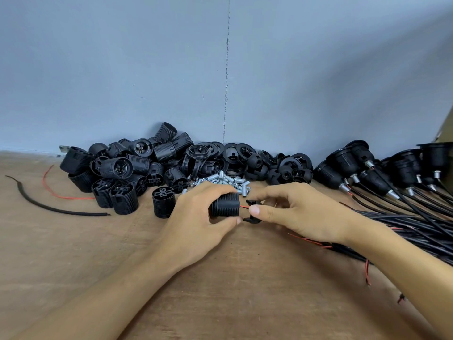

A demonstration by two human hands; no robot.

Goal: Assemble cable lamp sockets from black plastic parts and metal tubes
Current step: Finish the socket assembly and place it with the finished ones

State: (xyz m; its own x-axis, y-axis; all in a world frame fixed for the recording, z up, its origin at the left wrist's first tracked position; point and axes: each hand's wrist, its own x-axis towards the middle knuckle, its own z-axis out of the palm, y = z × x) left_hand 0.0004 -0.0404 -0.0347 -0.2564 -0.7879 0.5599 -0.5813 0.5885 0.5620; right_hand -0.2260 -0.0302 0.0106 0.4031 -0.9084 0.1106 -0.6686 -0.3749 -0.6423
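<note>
Socket shell (224, 204), black and ribbed, lies on its side in the left hand (196, 217), whose fingers curl around it just above the counter (220, 290). At its 3 o'clock the right hand (294, 212) pinches a small black part (252, 218) between thumb and fingers, and a red wire (243, 207) bridges shell and part. Metal tubes (220, 179) lie at 12 o'clock, loose shells (122, 173) at 10, and finished sockets (382, 173) at 2. Black cables (416, 224) from the finished sockets run beside the right forearm.

The wooden tabletop (85, 253) lies open front-left, save a loose black cable (49, 207). Heaped socket shells (117, 168), metal tubes (221, 179) and wired sockets (402, 168) crowd the back; a cable bundle (416, 224) blocks the right.
</note>
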